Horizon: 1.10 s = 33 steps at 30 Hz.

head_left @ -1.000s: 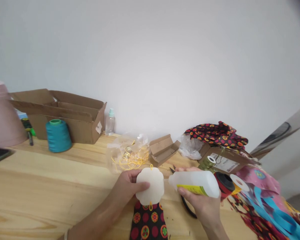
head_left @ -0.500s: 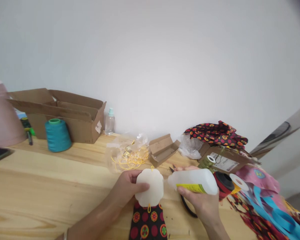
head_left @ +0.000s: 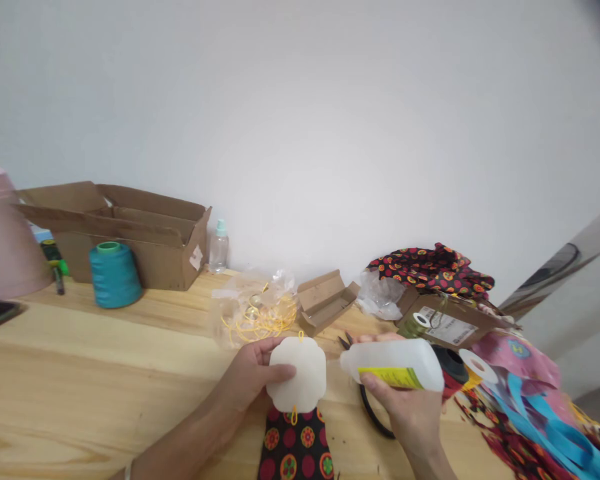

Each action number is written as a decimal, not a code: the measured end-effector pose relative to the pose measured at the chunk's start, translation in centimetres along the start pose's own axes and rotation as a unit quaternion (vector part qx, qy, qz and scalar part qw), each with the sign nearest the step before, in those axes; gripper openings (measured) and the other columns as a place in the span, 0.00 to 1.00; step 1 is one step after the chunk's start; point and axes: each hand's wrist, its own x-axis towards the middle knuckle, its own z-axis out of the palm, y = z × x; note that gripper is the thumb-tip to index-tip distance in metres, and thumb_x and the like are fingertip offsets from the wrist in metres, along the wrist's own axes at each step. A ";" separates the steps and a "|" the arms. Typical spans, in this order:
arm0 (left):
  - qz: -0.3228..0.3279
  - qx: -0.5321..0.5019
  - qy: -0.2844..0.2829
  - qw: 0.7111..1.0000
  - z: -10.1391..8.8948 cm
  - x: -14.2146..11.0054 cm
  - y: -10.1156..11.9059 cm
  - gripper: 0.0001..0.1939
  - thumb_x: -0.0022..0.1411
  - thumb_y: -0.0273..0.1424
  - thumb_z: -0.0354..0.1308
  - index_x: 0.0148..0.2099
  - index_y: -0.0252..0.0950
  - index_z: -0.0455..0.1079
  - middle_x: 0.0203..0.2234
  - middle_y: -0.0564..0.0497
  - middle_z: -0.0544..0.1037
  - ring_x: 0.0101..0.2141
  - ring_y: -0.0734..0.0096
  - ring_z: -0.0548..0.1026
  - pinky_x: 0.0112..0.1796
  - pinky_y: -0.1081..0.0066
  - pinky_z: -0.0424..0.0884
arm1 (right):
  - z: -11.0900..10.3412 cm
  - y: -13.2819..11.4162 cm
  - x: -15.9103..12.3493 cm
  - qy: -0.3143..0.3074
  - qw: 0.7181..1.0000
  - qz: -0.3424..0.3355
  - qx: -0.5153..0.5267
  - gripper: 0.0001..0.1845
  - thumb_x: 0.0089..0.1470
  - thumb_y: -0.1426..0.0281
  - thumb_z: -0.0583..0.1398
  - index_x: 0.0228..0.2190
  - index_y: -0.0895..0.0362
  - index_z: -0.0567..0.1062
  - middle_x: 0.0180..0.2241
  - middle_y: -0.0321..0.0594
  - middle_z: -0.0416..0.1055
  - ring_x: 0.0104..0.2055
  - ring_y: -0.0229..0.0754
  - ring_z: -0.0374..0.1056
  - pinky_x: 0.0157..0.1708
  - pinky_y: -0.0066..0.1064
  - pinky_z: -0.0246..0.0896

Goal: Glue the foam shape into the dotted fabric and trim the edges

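My left hand (head_left: 260, 373) pinches a white scalloped disc (head_left: 303, 383), thumb across its face. Small yellow cord loops stick out at the disc's top and bottom edges. Under its lower edge lies a strip of dark patterned fabric (head_left: 297, 447) with bright round flowers. In my right hand (head_left: 405, 407) is a white squeeze bottle (head_left: 397, 360) with a yellow label, tipped on its side. Its narrow nozzle points left, close to the disc's right edge; whether they touch I cannot tell. Scissors (head_left: 375, 413) lie partly hidden behind the bottle and hand.
A teal thread cone (head_left: 114, 277) stands before a long open carton (head_left: 165, 260). Behind my hands are a plastic bag with yellow cord (head_left: 260, 317) and a small open box (head_left: 327, 303). Ribbon rolls, fabric scraps and blue ribbon (head_left: 555, 427) crowd the right side.
The bottle in my right hand has shifted slightly right, away from the disc. My left hand and the disc have moved slightly left.
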 end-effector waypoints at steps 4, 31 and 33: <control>0.014 0.005 0.023 1.000 0.2 0.0 0.1 0.25 0.38 0.26 0.66 0.43 0.31 0.70 0.27 0.46 0.80 0.29 0.62 0.76 0.29 0.70 0.69 | 0.0 -0.1 -0.5 -0.040 0.988 -0.108 -0.107 0.19 0.34 0.74 0.67 0.33 0.54 0.72 0.33 0.40 0.75 0.37 0.49 0.70 0.40 0.40 0.65; 0.050 0.041 0.059 0.996 -0.2 0.0 0.3 0.22 0.42 0.30 0.63 0.42 0.32 0.69 0.29 0.46 0.79 0.30 0.62 0.75 0.29 0.69 0.68 | 0.7 -0.8 -0.5 0.010 0.999 0.032 0.035 0.19 0.34 0.69 0.66 0.33 0.60 0.72 0.29 0.44 0.76 0.32 0.49 0.72 0.33 0.37 0.68; 0.056 0.047 0.058 0.996 -0.1 0.0 0.3 0.22 0.41 0.29 0.63 0.42 0.32 0.68 0.29 0.46 0.79 0.31 0.61 0.75 0.29 0.69 0.68 | 0.8 -0.8 -0.6 0.018 1.000 0.022 0.006 0.20 0.33 0.69 0.66 0.33 0.59 0.72 0.29 0.44 0.76 0.32 0.48 0.72 0.33 0.37 0.68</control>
